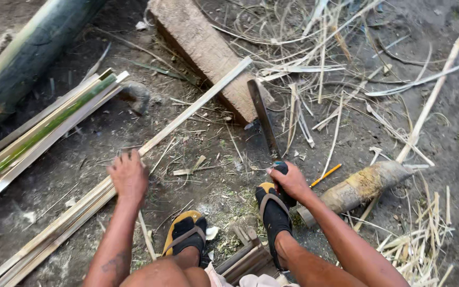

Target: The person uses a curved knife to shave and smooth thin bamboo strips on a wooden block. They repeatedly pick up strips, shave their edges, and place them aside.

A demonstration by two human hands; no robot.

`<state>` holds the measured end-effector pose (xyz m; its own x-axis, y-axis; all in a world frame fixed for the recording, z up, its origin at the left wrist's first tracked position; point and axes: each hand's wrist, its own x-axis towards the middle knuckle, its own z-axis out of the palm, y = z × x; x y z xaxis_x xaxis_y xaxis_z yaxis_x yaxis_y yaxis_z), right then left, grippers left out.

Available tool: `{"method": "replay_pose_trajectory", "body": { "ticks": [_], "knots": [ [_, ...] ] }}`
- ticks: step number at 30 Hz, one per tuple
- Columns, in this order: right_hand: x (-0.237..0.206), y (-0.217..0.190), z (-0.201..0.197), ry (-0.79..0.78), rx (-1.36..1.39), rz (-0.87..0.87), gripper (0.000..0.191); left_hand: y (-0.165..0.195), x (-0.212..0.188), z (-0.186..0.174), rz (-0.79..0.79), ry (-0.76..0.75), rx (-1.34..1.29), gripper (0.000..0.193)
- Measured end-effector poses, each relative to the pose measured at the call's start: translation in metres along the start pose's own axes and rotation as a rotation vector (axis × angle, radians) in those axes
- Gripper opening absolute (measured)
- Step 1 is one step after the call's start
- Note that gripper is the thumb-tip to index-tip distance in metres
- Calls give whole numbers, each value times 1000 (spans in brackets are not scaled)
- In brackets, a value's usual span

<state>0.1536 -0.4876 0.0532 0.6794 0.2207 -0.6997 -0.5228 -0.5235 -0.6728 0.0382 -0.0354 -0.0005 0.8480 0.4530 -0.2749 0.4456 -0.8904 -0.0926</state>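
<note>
Left hand [128,176] presses flat on a long bamboo strip [187,112], its fingers hidden. Right hand [291,180] clenches a knife [263,117], covering the handle.

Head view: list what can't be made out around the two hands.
- Knife handle: covered by the right hand.
- Left hand grip on the bamboo strip: only its back shows, fingers underneath hidden.
- Green bamboo pole: cut off by the top and left edges.
- Wood pieces between the feet: partly cut off by the bottom edge.
</note>
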Motion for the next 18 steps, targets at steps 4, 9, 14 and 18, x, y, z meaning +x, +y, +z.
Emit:
{"method": "replay_pose_trajectory", "body": {
  "ticks": [4,9,14,18],
  "knots": [
    [7,-14,15,-23,113,4,34,12,15,-23,44,-161,-34,22],
    [2,-17,35,-17,279,42,32,142,41,-90,529,539,-646,40],
    [-3,-9,30,4,280,90,32,113,23,-86,208,11,-423,76],
    [-8,1,28,13,228,49,33,55,47,-46,123,278,-4,71]
  ]
}}
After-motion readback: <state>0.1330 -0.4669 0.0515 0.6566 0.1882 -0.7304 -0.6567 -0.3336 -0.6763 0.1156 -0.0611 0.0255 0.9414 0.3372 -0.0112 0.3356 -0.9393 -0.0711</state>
